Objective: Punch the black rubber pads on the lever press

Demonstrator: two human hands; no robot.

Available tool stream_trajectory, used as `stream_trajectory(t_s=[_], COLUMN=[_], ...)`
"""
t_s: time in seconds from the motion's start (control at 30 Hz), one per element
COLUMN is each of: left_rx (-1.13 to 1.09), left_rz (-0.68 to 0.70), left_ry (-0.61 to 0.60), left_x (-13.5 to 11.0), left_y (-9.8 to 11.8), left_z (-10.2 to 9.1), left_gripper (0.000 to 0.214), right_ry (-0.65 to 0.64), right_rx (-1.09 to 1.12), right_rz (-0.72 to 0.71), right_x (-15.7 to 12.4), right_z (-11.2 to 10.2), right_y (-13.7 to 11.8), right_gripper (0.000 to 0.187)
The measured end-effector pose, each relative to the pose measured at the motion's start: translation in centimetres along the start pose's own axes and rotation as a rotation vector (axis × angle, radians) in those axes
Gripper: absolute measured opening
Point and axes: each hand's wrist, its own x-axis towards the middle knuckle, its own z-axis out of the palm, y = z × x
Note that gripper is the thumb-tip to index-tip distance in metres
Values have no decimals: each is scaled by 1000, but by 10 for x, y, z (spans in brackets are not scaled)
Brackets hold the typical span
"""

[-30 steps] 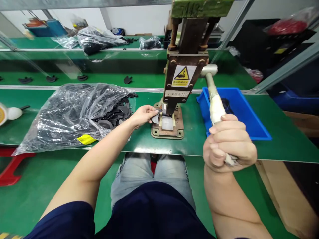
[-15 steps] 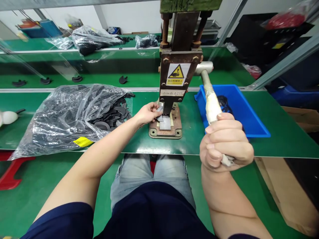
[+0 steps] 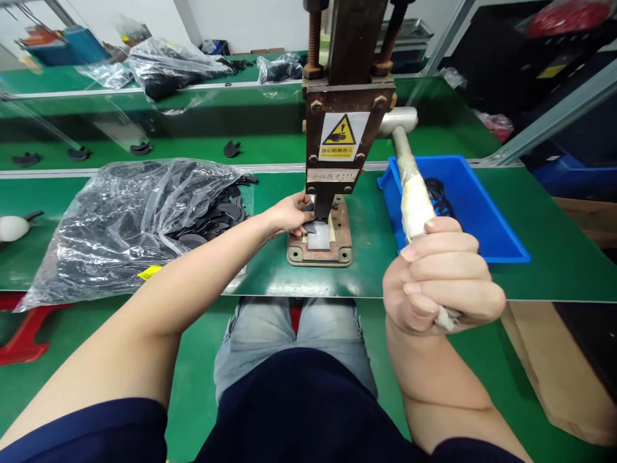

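My left hand point(image 3: 289, 215) pinches a small dark curved piece point(image 3: 310, 227) at the left side of the press ram point(image 3: 322, 204). Part of that piece is hidden behind the fingers. It sits by the metal plate point(image 3: 319, 240) on the press base point(image 3: 343, 238). Wrapped around the pale, taped lever handle point(image 3: 415, 202) is my right hand point(image 3: 446, 276), closed in a fist. The lever joins the right side of the hand press point(image 3: 312, 116), which carries a yellow warning sign.
A clear plastic bag point(image 3: 110, 218) of black crescent pieces point(image 3: 219, 218) lies left of the press. To the right stands a blue bin point(image 3: 501, 235) with dark pieces inside. Several black pieces lie in a row on the green surface behind, including one curved piece point(image 3: 232, 148).
The piece in my left hand has turned and lies lower beside the ram, with the fingers farther around it. My right hand still grips the lever. The view has shifted slightly.
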Motion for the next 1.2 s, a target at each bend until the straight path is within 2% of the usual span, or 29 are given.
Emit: stream_trajectory(t_s=[0.07, 0.2, 0.3, 0.37, 0.4, 0.47, 0.53, 0.6, 0.67, 0.77, 0.87, 1.03, 1.2], left_rx=[8, -42, -191, -267, -255, -97, 192, 519, 831, 1192, 1364, 1434, 1403], left_rz=[-15, 4, 64, 159, 213, 285, 270, 206, 192, 240, 230, 205, 175], left_ry=[0, -3, -66, -52, 6, 187, 304, 253, 144, 72, 46, 1, -16], left_x=[2, -7, -22, -31, -36, -45, -58, -71, -82, -88, -84, -78, -78], left_y=[0, 4, 3, -3, -8, -22, -40, -58, -73, -88, -91, -83, -80], left_z=[2, 6, -6, -30, -46, -86, -125, -154, -168, -167, -158, -156, -158], left_gripper=[32, 27, 24, 29, 32, 31, 27, 26, 29, 41, 46, 45, 44], right_ry=[10, -48, -90, -99, -94, -67, -32, -7, 22, 57, 75, 7, 39], right_rx=[-9, -19, -3, 9, 15, 27, 28, 21, 24, 47, 44, -10, 28], right_rz=[-3, 22, 23, 17, 14, 11, 14, 13, -3, -32, -55, -10, -32], right_x=[0, 2, 4, 5, 5, 3, 2, 0, 0, 1, 1, 2, 1], right_z=[0, -4, -8, -10, -10, -9, -7, -4, -1, 2, 3, 0, 1], right_y=[0, -3, -4, -3, -2, 1, 4, 7, 9, 13, 14, 8, 7], right_gripper=[39, 35, 34, 35, 37, 42, 45, 49, 53, 58, 60, 55, 49])
